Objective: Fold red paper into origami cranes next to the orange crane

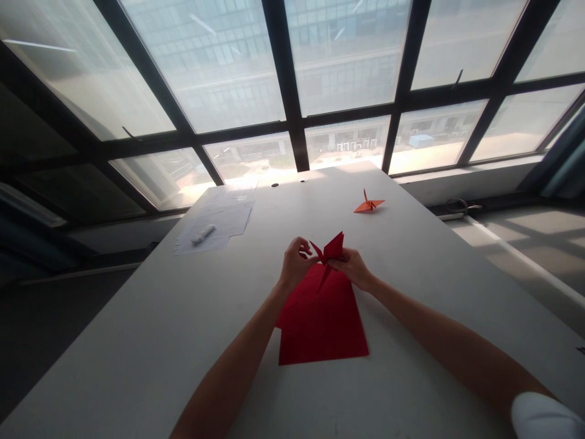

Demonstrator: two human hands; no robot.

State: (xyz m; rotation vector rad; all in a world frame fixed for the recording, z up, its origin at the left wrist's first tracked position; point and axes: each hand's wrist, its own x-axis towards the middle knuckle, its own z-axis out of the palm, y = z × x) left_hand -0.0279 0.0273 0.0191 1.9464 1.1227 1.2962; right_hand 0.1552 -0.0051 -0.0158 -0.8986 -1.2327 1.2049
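A folded red paper crane (334, 246) is up off the table between my two hands, its pointed tips spread in several directions. My right hand (353, 267) grips it from the right, thumb in front and fingers partly hidden behind the folds. From the left, my left hand (296, 261) pinches at the crane's near-left edge with thumb and finger, the other fingers curled. Below the hands lie flat red paper sheets (324, 329), overlapping at slightly different angles.
An orange paper crane (369, 204) stands at the back right of the white table (192, 329). White printed sheets (228, 216) lie at the back left, with a white rolled item (203, 235) on them. Large windows (347, 55) rise beyond the table's far edge.
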